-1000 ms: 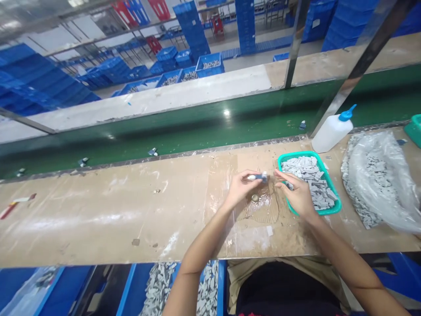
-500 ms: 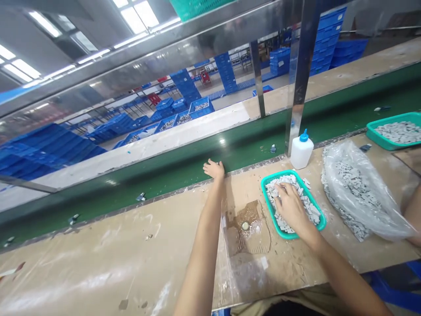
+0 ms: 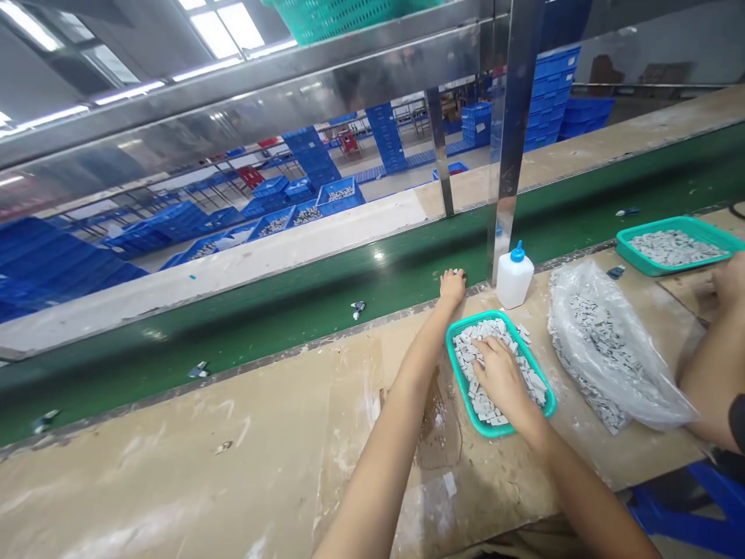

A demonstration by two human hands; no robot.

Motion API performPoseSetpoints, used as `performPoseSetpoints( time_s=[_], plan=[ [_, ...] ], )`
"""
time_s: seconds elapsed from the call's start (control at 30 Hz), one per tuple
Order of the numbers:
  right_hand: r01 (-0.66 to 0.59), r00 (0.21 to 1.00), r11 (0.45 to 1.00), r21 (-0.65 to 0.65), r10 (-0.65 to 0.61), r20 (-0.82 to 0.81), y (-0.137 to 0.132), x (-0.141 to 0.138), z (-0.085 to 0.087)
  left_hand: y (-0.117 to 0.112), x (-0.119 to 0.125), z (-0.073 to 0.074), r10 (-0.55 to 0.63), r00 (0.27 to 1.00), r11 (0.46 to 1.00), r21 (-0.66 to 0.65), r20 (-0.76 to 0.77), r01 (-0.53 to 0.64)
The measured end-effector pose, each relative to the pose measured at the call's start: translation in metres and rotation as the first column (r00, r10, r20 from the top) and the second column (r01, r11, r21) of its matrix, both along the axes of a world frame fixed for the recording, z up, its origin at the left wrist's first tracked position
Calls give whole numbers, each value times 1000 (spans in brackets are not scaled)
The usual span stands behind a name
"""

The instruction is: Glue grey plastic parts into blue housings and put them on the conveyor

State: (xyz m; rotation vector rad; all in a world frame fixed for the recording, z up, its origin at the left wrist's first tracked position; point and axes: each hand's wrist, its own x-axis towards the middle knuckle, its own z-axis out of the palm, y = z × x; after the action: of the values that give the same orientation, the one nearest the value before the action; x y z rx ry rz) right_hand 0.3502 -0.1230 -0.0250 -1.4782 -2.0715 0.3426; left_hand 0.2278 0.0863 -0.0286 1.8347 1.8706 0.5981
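My left hand (image 3: 452, 286) reaches onto the green conveyor belt (image 3: 291, 330), its fingers bent down over a small dark-and-white part. Most of that part is hidden by the fingertips. My right hand (image 3: 499, 374) rests in a turquoise plastic basket (image 3: 461, 388) filled with flat, pale grey-white pieces (image 3: 487, 407). The thumb and forefinger are apart on top of the pieces, with no piece clearly held. A similar small dark-and-white part (image 3: 358, 310) lies on the belt to the left of my left hand.
A white squeeze bottle (image 3: 514, 281) with a blue tip stands by the metal post (image 3: 512, 147). A clear plastic bag (image 3: 617, 341) of pieces and another turquoise basket (image 3: 634, 260) lie to the right. Another person's arm (image 3: 713, 357) is at the right edge. More parts (image 3: 199, 370) lie on the belt.
My left hand has moved right along the belt to another part. A part now shows where that hand was, and the belt's parts have shifted left. My right hand stays in the basket.
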Motion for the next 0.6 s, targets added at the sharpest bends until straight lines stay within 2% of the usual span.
performPoseSetpoints(
  time_s=[0.07, 0.17, 0.23, 0.3, 0.37, 0.43, 0.5, 0.53, 0.6],
  plan=[
    [-12, 1000, 1000, 10, 13, -12, 0, 2, 1, -1, -3, 2, 43, 998, 999, -17, 49, -43],
    [-31, 998, 999, 26, 32, -47, 0, 3, 1, -9, -24, 9, 128, 981, 992, -40, 145, -123],
    [-38, 996, 999, 38, 40, -76, 0, 3, 2, -20, -42, 18, 176, 959, 984, -77, 223, -163],
    [-35, 993, 998, 56, 41, -107, 0, 2, 3, -40, -58, 28, 179, 934, 982, -120, 308, -148],
    [-25, 985, 996, 84, 39, -170, 1, 2, 6, -71, -69, 39, 130, 912, 987, -140, 388, -81],
    [-34, 956, 995, 98, 61, -287, 0, 3, 11, -112, -76, 48, 58, 891, 991, -133, 451, 3],
    [-98, 903, 993, 70, 118, -412, -3, 2, 17, -157, -78, 54, -33, 863, 989, -110, 505, 102],
    [-146, 873, 988, 41, 149, -465, -5, 0, 20, -179, -78, 55, -136, 824, 976, -68, 550, 206],
    [-250, 812, 967, -39, 187, -553, -11, -5, 24, -216, -77, 57, -216, 770, 962, -4, 600, 272]
  ],
)
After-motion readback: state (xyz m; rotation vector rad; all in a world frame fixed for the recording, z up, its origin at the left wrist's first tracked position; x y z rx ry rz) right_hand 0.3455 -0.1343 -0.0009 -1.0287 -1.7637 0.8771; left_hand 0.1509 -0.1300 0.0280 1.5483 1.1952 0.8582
